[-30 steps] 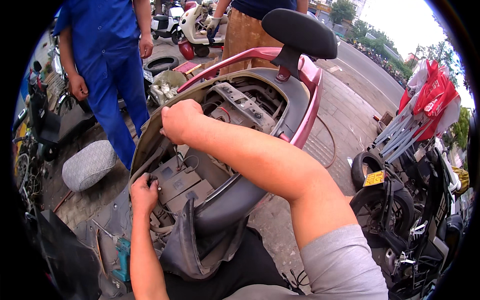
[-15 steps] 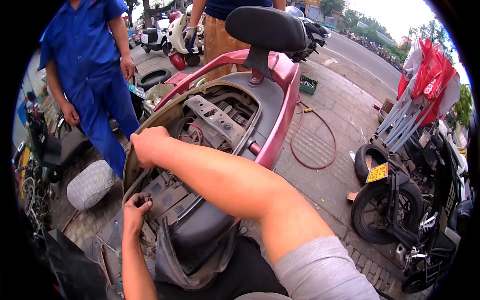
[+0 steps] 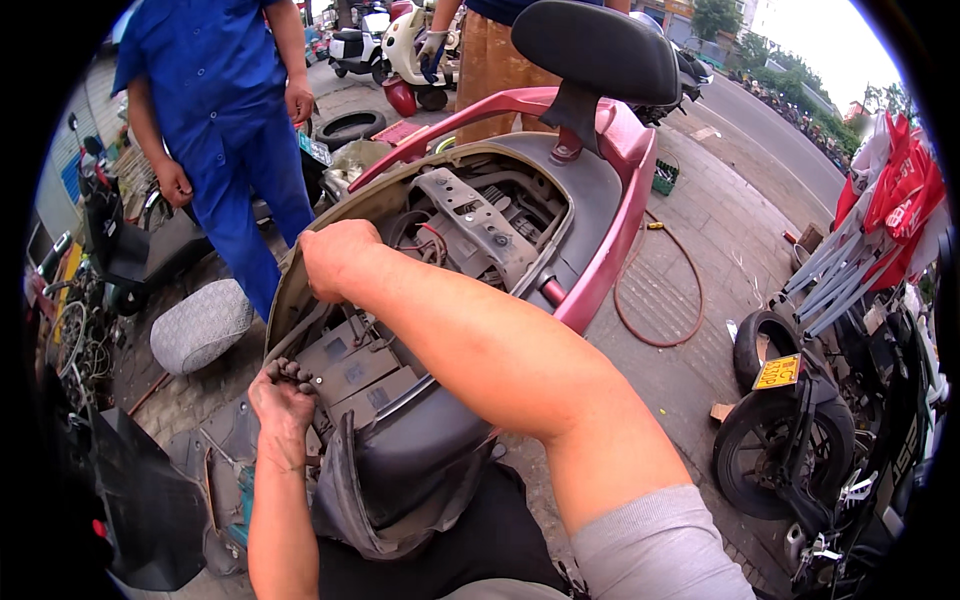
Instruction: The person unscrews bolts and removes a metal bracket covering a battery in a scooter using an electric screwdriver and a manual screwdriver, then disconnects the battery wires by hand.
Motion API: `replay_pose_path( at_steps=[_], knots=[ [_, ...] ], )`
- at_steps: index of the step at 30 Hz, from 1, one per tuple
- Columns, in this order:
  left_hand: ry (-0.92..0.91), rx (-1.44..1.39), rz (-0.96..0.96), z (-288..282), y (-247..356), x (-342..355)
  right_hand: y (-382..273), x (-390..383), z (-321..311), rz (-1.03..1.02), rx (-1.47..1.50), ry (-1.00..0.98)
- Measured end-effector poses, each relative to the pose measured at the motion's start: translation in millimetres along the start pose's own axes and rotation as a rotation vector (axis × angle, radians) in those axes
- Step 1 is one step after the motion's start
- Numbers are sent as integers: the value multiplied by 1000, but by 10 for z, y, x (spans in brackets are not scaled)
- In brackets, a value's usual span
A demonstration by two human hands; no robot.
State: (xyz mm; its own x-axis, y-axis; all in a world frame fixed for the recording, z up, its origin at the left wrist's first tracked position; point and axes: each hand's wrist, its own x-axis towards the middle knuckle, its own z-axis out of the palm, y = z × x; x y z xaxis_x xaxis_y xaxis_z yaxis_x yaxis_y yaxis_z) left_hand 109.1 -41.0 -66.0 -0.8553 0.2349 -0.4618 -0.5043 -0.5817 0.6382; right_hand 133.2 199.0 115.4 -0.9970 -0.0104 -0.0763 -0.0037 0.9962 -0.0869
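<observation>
A dusty scooter with a pink-red rear rail stands before me, its seat off and its inner bay uncovered. My right hand is closed at the rim of the beige-edged body panel on the scooter's left side; its fingertips are hidden. Lower down, my left hand is turned palm up beside the grey battery, its blackened fingers curled in. A tiny shiny round piece shows at those fingertips; whether they hold it I cannot tell.
A person in blue work clothes stands at the far left, another person behind the scooter. A grey patterned cushion lies at left. A hose loops on the pavement at right, near a black motorcycle and a folded red-and-white canopy.
The view has shifted, so the scene sits further right. My left hand has rolled palm up, its fingers moving from a pinch to a curl. My right hand stays at the panel rim.
</observation>
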Motion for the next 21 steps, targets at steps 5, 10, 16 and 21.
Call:
replay_pose_path(
  at_steps=[5,10,16,21],
  knots=[
    [-4,-230,32,-184,-121,18,-33,88,56,-2,17,65],
    [6,136,90,-48,-29,142,-100,95,90,-47,-68,101],
    [-68,721,169,205,2,145,-129,27,40,-108,27,64],
    [-315,1095,202,460,-96,348,25,87,16,-51,-7,14]
  ],
)
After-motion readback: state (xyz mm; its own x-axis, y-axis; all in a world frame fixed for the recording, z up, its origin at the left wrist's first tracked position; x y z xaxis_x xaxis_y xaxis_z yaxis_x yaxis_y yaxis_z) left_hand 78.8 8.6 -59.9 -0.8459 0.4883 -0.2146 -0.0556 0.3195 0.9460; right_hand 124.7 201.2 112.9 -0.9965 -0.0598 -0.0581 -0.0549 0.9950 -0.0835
